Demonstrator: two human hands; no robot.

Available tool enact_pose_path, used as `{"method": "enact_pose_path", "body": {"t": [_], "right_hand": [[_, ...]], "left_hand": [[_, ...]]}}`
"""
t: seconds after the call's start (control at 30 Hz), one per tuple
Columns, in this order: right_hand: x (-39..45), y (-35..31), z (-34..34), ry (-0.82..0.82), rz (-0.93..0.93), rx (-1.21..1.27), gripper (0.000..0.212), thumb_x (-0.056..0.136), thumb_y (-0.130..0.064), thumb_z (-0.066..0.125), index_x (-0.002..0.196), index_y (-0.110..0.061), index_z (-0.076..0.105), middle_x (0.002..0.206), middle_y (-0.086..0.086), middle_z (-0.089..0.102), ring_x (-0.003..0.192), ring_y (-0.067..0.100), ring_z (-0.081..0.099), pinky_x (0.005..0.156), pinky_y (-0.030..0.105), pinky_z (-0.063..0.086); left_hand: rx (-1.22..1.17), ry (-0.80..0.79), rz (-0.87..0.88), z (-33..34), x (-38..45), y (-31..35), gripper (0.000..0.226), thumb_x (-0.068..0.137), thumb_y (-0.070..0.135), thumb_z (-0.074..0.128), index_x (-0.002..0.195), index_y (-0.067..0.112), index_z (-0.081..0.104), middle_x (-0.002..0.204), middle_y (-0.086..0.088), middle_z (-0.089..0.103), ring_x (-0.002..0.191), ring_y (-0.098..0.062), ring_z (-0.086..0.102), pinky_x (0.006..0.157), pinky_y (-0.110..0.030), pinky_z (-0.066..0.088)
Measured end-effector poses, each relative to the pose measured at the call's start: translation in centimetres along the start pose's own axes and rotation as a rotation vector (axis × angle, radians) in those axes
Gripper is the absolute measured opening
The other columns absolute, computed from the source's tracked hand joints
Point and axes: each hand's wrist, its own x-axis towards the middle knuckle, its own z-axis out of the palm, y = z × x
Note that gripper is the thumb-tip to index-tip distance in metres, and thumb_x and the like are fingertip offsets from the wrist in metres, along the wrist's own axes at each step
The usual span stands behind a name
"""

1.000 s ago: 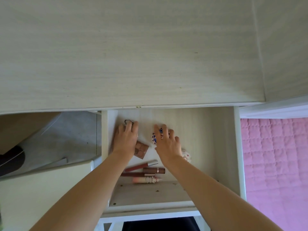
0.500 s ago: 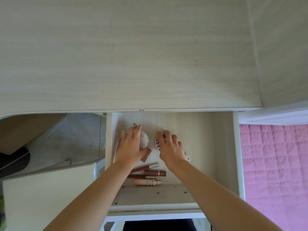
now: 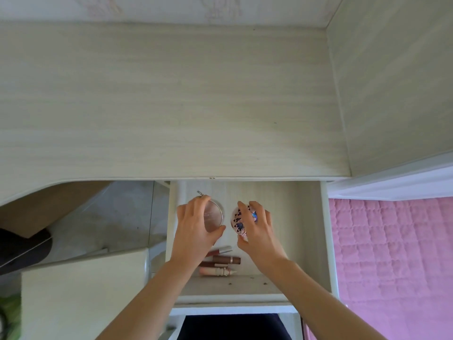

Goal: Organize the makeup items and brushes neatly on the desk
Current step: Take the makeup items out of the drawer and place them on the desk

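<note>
Desk [image 3: 171, 106]: pale wood-grain top, filling the far half of the view, bare where visible.
Drawer [image 3: 306, 241]: pulled out toward the near side below the desk's front edge; pale wood bottom, white side walls.
Left hand [image 3: 196, 229]: inside the drawer at its far left, fingers and thumb curled round the round compact, grasping it by the rim.
Round compact [image 3: 214, 215]: pinkish-brown disc with a silver rim, lid face up and tilted a little toward the right; being round, it had no long axis. A small metal ring or clip [image 3: 199, 192] showed just beyond the fingertips; what it belonged to could not be told.
Right hand [image 3: 259, 231]: just right of the left hand, fingers curled over the patterned case, thumb under its near end, gripping it.
Patterned case [image 3: 239, 222]: pink, rounded, with dark and blue butterfly-like marks; long axis running roughly far to near; far end partly hidden by the fingers.
Lip tubes [image 3: 220, 261]: several lying in the near left part of the drawer, side by side and touching, long axes running left to right. One red with a silver cap pointing right and slightly far; one brown with a metal band; one pale peach [image 3: 218, 271] nearest, its tip pointing right.
Bedcover [image 3: 392, 253]: pink, quilted, to the right of the drawer.
Floor [image 3: 98, 229]: grey, to the left under the desk.
</note>
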Motion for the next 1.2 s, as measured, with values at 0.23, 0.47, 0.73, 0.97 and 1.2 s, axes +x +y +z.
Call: {"method": "enact_pose_path", "body": {"t": [0.23,0.47,0.73,0.97,1.2], "right_hand": [[-1.0,-2.3,-3.5,0.137,-0.049,0.069,0.076,0.082,-0.017,0.065,0.148,-0.020,0.028,0.147,0.009,0.024,0.129,0.027,0.028,0.100,0.036,0.044],[0.8,-4.4,-7.1,0.228,-0.107,0.037,0.076,0.083,-0.016,0.065,0.149,-0.018,0.027,0.148,0.013,0.026,0.129,0.031,0.031,0.107,0.041,0.037],[7.1,-5.8,-10.5,0.294,-0.157,-0.037,0.077,0.080,-0.017,0.064,0.149,-0.015,0.028,0.145,0.015,0.030,0.126,0.034,0.033,0.104,0.041,0.040],[13.8,-6.8,-11.4,0.172,-0.119,-0.130,0.081,0.085,-0.025,0.058,0.152,-0.020,0.013,0.149,0.008,0.020,0.130,0.031,0.028,0.107,0.037,0.036],[17.0,-6.6,-10.6,0.181,-0.143,-0.227,0.076,0.087,-0.027,0.052,0.152,-0.017,0.014,0.152,0.007,0.023,0.131,0.026,0.031,0.107,0.031,0.033]], "left_hand": [[-0.119,0.075,0.001,-3.6,0.5,3.1,0.078,0.066,0.040,0.083,0.129,0.026,0.040,0.124,0.009,0.051,0.109,-0.008,0.051,0.087,-0.019,0.042],[-0.094,0.150,0.096,-6.8,3.3,4.6,0.080,0.067,0.030,0.084,0.135,0.021,0.042,0.134,0.003,0.048,0.119,-0.018,0.048,0.095,-0.026,0.041],[0.081,0.165,0.159,-9.4,9.8,3.4,0.084,0.073,0.029,0.080,0.143,0.017,0.037,0.143,-0.003,0.044,0.125,-0.025,0.042,0.099,-0.038,0.044],[0.188,0.097,0.117,-9.9,16.1,2.1,0.077,0.079,0.025,0.075,0.143,0.014,0.034,0.145,-0.007,0.039,0.126,-0.030,0.040,0.099,-0.039,0.043],[0.292,-0.015,0.101,-8.5,18.2,1.2,0.076,0.090,0.029,0.062,0.150,0.011,0.018,0.151,-0.011,0.022,0.129,-0.034,0.030,0.106,-0.039,0.035]]}}
